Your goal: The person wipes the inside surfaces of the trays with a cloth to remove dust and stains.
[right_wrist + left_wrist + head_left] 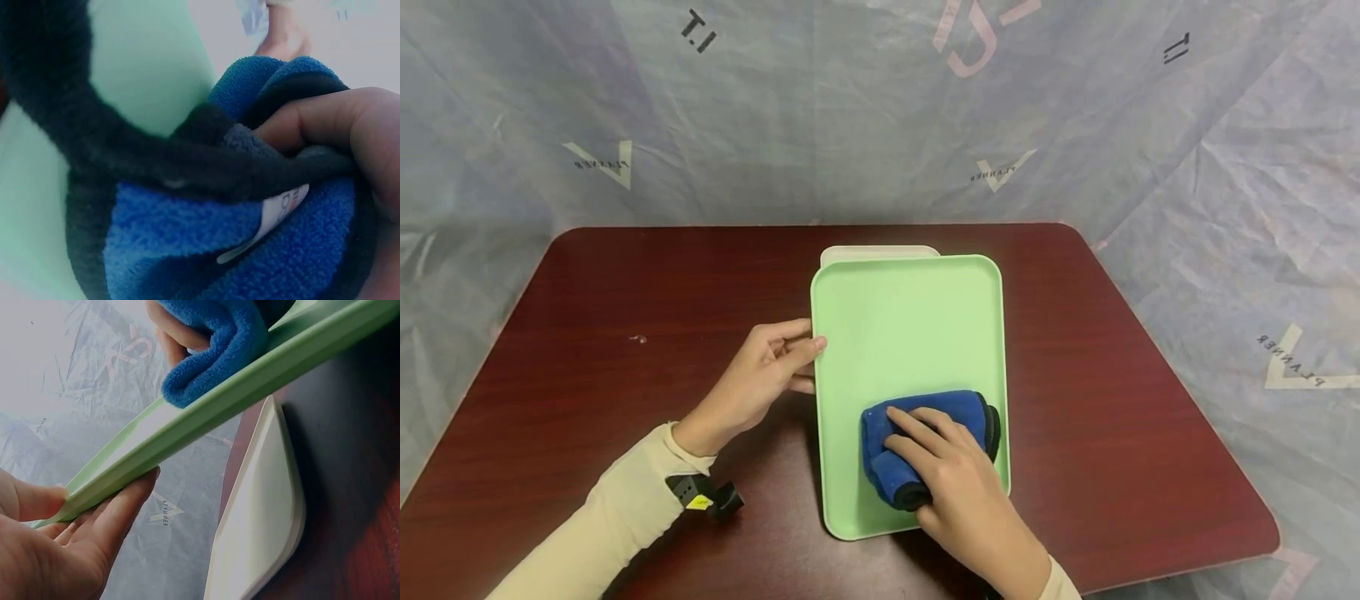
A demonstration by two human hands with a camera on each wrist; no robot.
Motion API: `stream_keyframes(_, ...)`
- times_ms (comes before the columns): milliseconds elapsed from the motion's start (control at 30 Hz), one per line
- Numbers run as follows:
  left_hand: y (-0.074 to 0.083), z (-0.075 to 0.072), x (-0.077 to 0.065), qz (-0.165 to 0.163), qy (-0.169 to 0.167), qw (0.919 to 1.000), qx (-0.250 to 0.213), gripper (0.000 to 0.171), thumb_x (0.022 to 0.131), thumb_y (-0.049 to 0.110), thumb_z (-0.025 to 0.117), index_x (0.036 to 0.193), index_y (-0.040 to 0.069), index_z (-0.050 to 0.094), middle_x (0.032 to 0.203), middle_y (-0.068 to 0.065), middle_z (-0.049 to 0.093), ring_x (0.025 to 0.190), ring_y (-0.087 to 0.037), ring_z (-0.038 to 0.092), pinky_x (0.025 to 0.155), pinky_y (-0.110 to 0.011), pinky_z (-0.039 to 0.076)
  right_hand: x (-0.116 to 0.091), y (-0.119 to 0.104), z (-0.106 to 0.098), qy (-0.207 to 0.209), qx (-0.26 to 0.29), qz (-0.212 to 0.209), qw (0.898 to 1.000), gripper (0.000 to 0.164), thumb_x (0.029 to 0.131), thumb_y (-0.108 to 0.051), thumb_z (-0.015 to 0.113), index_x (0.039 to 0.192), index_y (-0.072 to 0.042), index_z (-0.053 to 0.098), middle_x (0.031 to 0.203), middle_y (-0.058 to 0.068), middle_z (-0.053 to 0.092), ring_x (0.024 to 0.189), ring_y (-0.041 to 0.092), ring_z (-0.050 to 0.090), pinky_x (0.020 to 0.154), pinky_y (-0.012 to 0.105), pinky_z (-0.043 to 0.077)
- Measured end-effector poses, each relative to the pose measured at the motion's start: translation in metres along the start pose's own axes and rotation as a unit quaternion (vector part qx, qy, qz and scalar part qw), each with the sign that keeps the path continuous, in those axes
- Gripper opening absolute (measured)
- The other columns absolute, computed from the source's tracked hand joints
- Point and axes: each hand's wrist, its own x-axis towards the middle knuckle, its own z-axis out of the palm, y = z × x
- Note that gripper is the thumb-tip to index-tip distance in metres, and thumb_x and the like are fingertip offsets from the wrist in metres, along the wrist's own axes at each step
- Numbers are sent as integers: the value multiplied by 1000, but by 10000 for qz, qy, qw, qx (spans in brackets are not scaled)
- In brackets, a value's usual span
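Note:
A light green rectangular tray (910,325) is held tilted above the table. My left hand (767,362) grips its left edge, thumb on the rim and fingers underneath, as the left wrist view shows. In my right hand (962,475) is a folded blue towel (951,408) with black edging, pressed on the lower part of the tray's inner face. The right wrist view shows the towel's folds (181,215) and a small white label (275,212), with the thumb tucked into the cloth.
Behind the green tray, a whitish tray (256,506) lies on the dark red wooden table (1112,400), mostly hidden in the head view. A tiny scrap (638,339) sits on the table at the left. Grey printed sheeting (775,117) hangs around the table.

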Motion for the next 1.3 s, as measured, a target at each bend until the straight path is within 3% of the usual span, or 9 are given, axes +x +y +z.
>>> stream_keyframes(300, -2, -2, 0, 56, 7, 10000, 42, 22, 103, 6, 54, 113, -12, 61, 93, -11, 73, 83, -21, 72, 68, -45, 61, -16, 18, -12, 105, -46, 852, 9963, 73, 56, 15, 54, 120, -15, 72, 143, -1, 55, 131, 20, 49, 103, 50, 44)
stream_keyframes(667, 1, -3, 0, 73, -12, 9998, 202, 25, 103, 8, 55, 120, -8, 62, 99, -13, 74, 85, -22, 72, 70, -44, 61, -32, 41, -19, 402, -121, 1451, 9885, 68, 57, 17, 56, 117, -10, 72, 139, 4, 60, 129, 27, 51, 102, 57, 41)
stream_keyframes(900, 3, -3, 0, 47, 25, 9998, 184, 27, 103, 9, 56, 123, -8, 61, 100, -12, 74, 85, -21, 72, 69, -43, 61, -35, 48, -18, 430, -121, 1439, 9886, 68, 57, 17, 55, 118, -9, 71, 139, 4, 60, 129, 28, 51, 102, 58, 41)
stream_keyframes(1300, 0, -3, -1, 5, 33, 9999, 155, 29, 103, 11, 55, 125, -9, 60, 100, -10, 74, 86, -19, 72, 69, -41, 61, -42, 44, -20, 56, -147, 1340, 9909, 70, 55, 15, 53, 116, -13, 73, 138, 3, 60, 127, 25, 52, 99, 56, 44)
